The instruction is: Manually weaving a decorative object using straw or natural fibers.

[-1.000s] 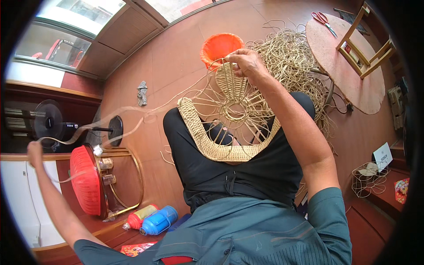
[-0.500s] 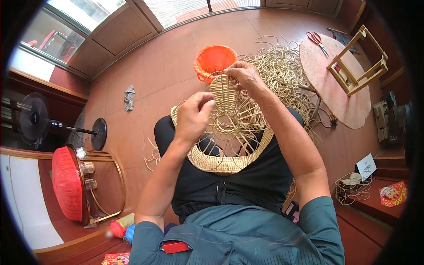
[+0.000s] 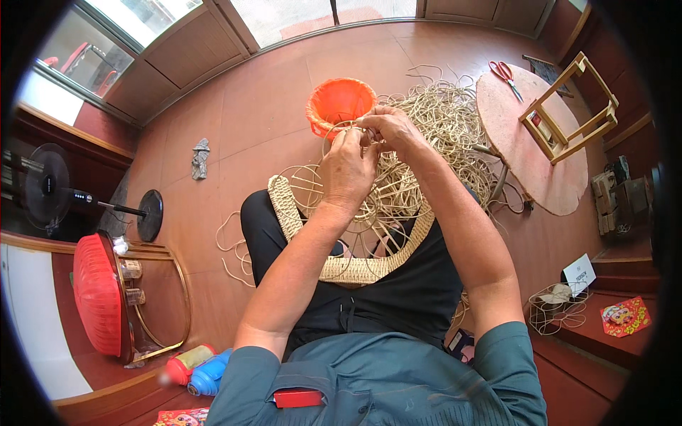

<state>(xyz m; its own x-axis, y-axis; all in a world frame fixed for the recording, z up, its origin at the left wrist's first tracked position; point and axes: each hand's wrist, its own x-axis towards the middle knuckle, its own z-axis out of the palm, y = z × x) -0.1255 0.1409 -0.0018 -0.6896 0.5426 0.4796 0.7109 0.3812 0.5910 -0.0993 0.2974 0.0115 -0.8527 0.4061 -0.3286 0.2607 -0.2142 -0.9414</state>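
Note:
A round piece of wicker weaving (image 3: pixel 352 270) rests across my thighs, with a wide woven band on its near side and bare spokes running across its middle. My left hand (image 3: pixel 348 169) is closed at its far edge, fingertips pinching near a thin hoop. Beside it, my right hand (image 3: pixel 398 133) is pinched on a strand of straw-coloured cord, and the two hands' fingertips meet. My hands hide the woven far part of the piece. Just beyond them stands a bin with an orange liner (image 3: pixel 341 99).
A large tangle of straw-coloured cord (image 3: pixel 455 128) lies to the right of the bin. Red-handled scissors (image 3: pixel 506 77) and a small wooden frame (image 3: pixel 568 113) rest on a round board (image 3: pixel 497 121). At left are a fan (image 3: pixel 53 184) and a red-covered stool (image 3: pixel 99 295).
My left hand has moved right and up to meet my right hand at the far edge, now covering the woven section that showed before. My right hand has shifted slightly downward.

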